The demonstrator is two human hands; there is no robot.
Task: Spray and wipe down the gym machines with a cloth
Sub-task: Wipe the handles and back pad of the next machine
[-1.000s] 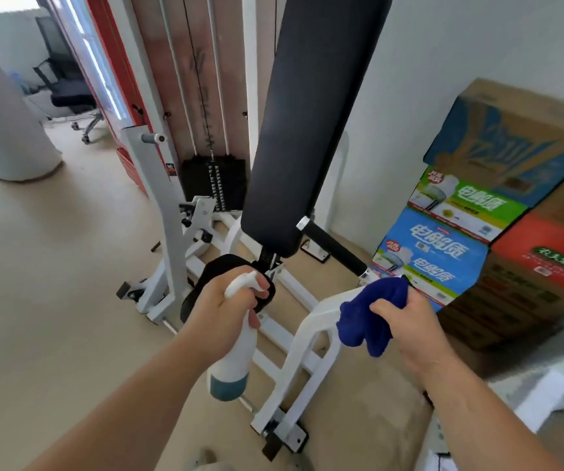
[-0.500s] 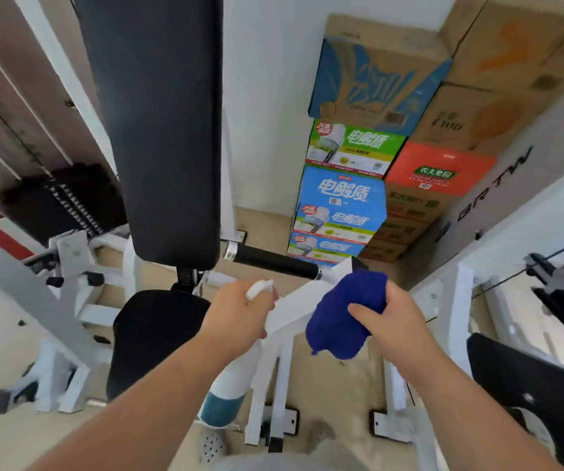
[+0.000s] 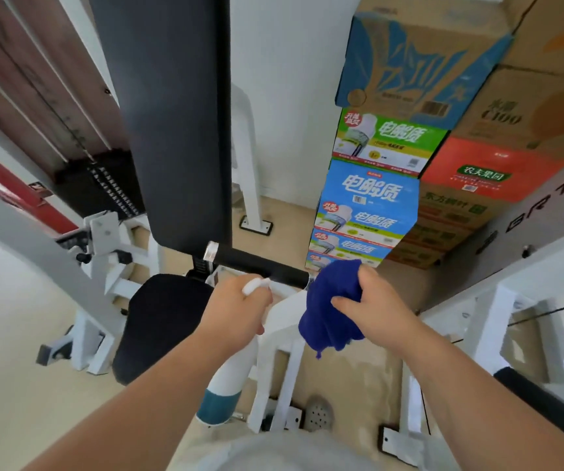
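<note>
Boxes [image 3: 372, 198] stack against the wall behind the machine [image 3: 171, 130]. My left hand [image 3: 236, 307] grips the bottle [image 3: 226, 385] at its neck, likely light and rigid; my right hand [image 3: 372, 307] bunches the soft cloth [image 3: 328, 314] beside the handle [image 3: 260, 265]

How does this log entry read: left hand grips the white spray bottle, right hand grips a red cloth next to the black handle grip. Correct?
The cloth's colour is wrong. The head view shows the right hand gripping a dark blue cloth, not a red one. The rest stands: the left hand grips the white spray bottle, and the cloth is next to the black handle grip.
</note>
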